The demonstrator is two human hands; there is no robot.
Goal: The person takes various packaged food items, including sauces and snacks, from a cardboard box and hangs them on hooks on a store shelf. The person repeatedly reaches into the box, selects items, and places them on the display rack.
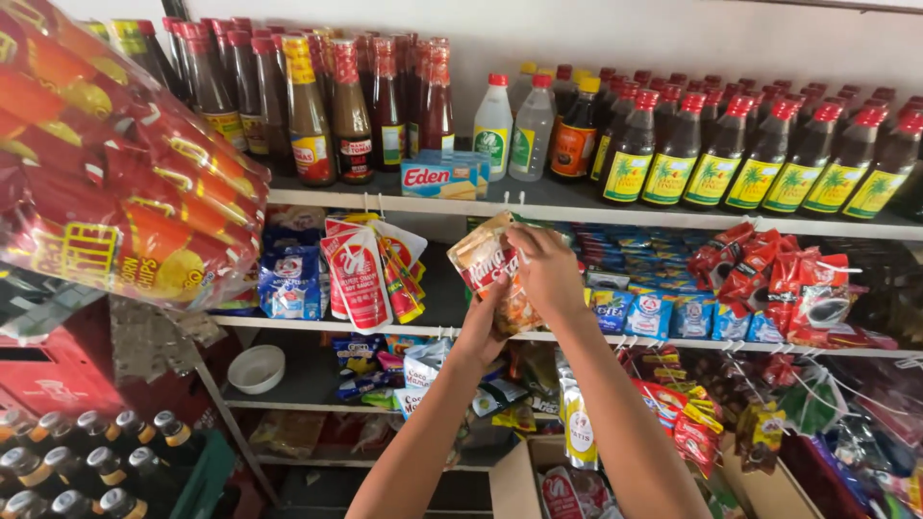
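Stocked shelves (577, 213) fill the view in front of the person, with a big bundle of red snack bags (115, 183) hanging up and to the left of the hands. Above the hands, on the top shelf, stand rows of dark sauce bottles (760, 154); to their right hang red sachet strips (779, 284), and to their left hang red-and-white sachets (361, 274). Below and left sits a crate of capped bottles (87, 461).

Both hands are raised together at the middle shelf, closed on one orange-and-red sachet pack (486, 264). The right hand (548, 274) pinches its upper edge near the hook; the left hand (486, 327) grips its lower part from beneath.

The step in hand looks like hanging the pack on, or lifting it off, its peg; which of the two cannot be told. The next move would call for a steady top edge and a fine line-up with the hook.
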